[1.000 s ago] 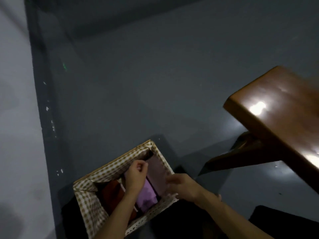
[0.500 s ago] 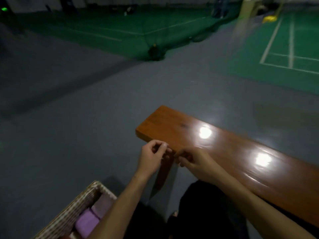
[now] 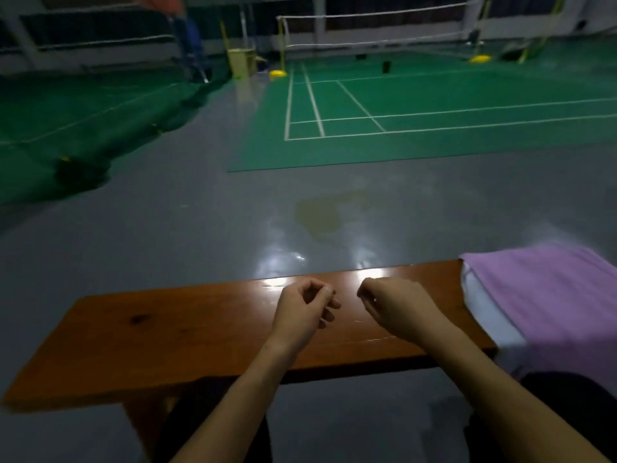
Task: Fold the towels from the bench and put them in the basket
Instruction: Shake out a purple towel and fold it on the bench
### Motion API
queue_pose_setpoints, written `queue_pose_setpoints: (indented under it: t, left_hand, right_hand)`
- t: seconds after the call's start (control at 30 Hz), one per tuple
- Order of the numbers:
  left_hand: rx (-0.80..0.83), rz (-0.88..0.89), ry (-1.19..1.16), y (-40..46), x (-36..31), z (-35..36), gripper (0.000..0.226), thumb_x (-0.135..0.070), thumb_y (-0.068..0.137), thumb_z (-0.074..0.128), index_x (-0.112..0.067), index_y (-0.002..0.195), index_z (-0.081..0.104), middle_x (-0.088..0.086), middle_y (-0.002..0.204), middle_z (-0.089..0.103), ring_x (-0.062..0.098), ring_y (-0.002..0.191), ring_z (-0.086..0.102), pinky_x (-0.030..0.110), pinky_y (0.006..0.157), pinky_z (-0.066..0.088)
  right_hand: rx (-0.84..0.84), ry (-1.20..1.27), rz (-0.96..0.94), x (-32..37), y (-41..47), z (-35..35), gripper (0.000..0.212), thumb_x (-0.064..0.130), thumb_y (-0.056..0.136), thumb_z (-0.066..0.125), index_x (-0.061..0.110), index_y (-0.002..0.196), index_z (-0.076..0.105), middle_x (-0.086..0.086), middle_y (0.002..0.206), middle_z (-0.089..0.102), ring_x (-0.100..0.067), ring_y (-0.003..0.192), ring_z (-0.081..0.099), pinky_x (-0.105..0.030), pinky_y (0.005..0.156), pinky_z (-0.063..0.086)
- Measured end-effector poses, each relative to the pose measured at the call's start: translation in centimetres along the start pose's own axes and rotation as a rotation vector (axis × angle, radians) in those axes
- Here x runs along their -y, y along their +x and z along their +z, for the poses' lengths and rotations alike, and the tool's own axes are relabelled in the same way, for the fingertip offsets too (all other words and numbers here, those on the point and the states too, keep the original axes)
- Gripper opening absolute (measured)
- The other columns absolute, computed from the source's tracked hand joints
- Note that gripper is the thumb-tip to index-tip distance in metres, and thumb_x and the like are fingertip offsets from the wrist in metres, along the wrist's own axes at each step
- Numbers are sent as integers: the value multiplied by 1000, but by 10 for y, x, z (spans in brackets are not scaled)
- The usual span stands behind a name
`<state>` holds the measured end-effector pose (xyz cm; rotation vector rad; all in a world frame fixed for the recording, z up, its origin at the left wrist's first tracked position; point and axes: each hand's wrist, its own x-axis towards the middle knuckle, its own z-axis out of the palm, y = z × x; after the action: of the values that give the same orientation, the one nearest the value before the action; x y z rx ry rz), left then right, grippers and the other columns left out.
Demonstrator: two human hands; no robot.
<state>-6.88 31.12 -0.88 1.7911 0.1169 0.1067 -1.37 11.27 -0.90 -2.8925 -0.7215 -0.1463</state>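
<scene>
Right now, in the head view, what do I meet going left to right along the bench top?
Bare glossy brown wooden bench → left hand, loosely curled, holding nothing → right hand, likewise → flat purple towel over a white towel.

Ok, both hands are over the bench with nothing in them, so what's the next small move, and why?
Probably reach the right hand rightward to the purple towel lying on the brown wooden bench. Both it and the left hand hang loosely curled and hold nothing, and that towel still lies unfolded, over a white one.
</scene>
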Motion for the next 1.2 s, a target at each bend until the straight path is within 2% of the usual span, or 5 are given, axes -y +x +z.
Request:
queue_pose_setpoints:
  t: [0.23,0.5,0.83,0.97,1.2]
  left_hand:
    - [223,36,140,27,-2,131,17,-16,102,61,-7,91,70,5,79,76,8,59,67,18,54,49]
    - [430,-5,263,62,-4,275,18,-26,97,59,-21,83,69,-3,78,77,12,61,73,34,58,60]
    - [448,-226,48,106,-5,376,44,-43,99,69,-4,78,70,13,64,69,26,59,67,39,59,60]
    - [287,-228,-164,117,-19,375,23,-8,95,70,-10,74,62,5,57,63,20,56,63,35,61,58]
    - [-58,-19,-215,135,-16,332,6,-21,103,60,-23,98,58,15,101,73,32,90,72,45,76,61]
  right_hand:
    - [81,-158,396,-142,-51,1,24,41,98,48,26,112,61,1,112,73,-29,100,70,-37,75,56]
    - [187,15,900,-243,-96,9,39,45,83,72,28,118,65,-7,125,60,-33,113,62,-36,83,46]
    - [-223,231,796,-252,-111,13,24,37,100,60,24,98,80,-1,101,77,-29,92,70,-38,73,56]
    - [-498,296,605,-245,-109,19,16,29,103,62,19,98,73,1,96,70,-17,83,64,-41,71,60]
    - [-680,321,436,-237,-92,22,5,24,97,65,21,101,68,-1,103,67,-21,94,58,-36,87,50]
